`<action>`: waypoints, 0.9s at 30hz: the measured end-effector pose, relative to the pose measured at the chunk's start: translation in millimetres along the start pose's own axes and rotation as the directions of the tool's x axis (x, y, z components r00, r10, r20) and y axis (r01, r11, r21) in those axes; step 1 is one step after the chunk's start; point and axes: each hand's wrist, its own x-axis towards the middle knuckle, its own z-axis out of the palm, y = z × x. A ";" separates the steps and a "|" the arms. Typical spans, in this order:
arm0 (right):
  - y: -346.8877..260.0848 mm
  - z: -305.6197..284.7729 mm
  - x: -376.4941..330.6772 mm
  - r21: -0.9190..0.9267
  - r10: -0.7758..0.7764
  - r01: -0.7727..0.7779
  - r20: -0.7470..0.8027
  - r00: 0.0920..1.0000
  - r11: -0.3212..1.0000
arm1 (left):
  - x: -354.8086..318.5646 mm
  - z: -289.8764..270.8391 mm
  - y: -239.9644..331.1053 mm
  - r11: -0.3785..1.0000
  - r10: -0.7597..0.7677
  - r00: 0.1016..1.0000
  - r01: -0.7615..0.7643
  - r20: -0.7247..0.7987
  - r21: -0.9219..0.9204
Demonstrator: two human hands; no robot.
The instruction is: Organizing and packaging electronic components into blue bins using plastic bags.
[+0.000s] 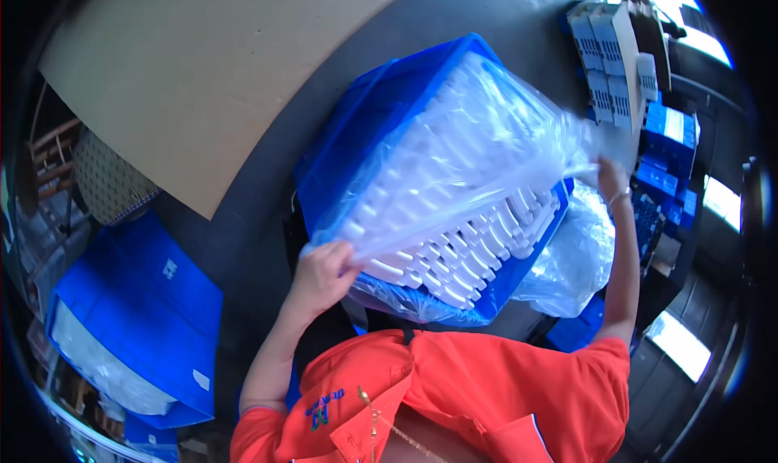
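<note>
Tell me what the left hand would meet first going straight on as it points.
Likely the clear plastic film stretched ahead of the left hand, over the white parts in the blue bin; depth there is unclear.

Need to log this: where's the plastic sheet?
Head view, centre: the sheet stretches from left hand to right hand over white parts in the blue bin.
</note>
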 end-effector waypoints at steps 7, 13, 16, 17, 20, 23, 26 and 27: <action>-190.6 -150.9 -174.1 0.552 -0.343 0.511 -0.383 0.858 0.660 | -100.6 -27.8 14.1 0.640 -0.624 0.692 0.186 -0.364 -0.745; -191.4 -75.7 -226.4 0.565 -0.463 0.810 -0.683 0.565 0.154 | -157.6 -73.0 63.5 0.619 -0.531 0.679 -0.096 -0.506 -0.779; -104.5 61.1 -189.1 0.729 0.084 0.519 -0.611 0.787 0.447 | -178.5 -62.2 104.3 0.722 -0.444 0.680 -0.114 -0.583 -0.682; -76.3 116.6 -165.7 0.635 0.260 0.193 -0.548 0.795 0.748 | -162.8 -40.4 127.3 0.776 -0.459 0.556 -0.128 -0.693 -0.617; -48.1 208.8 -126.5 0.278 0.171 0.017 -0.637 0.752 0.960 | -192.1 -43.3 118.7 0.777 -0.404 0.652 -0.126 -0.642 -0.617; -10.5 242.4 -123.5 0.203 0.044 0.050 -0.437 0.899 0.978 | -188.4 -13.2 147.8 0.762 -0.489 0.581 -0.078 -0.650 -0.643; 21.5 235.1 -165.3 0.373 0.087 -0.032 -0.130 0.988 0.927 | -214.8 -33.9 132.1 0.665 -0.340 0.834 -0.113 -0.434 -0.739; 41.4 225.9 -189.2 0.440 0.185 -0.101 -0.151 0.971 0.892 | -209.7 -26.9 142.9 0.669 -0.336 0.840 -0.105 -0.426 -0.736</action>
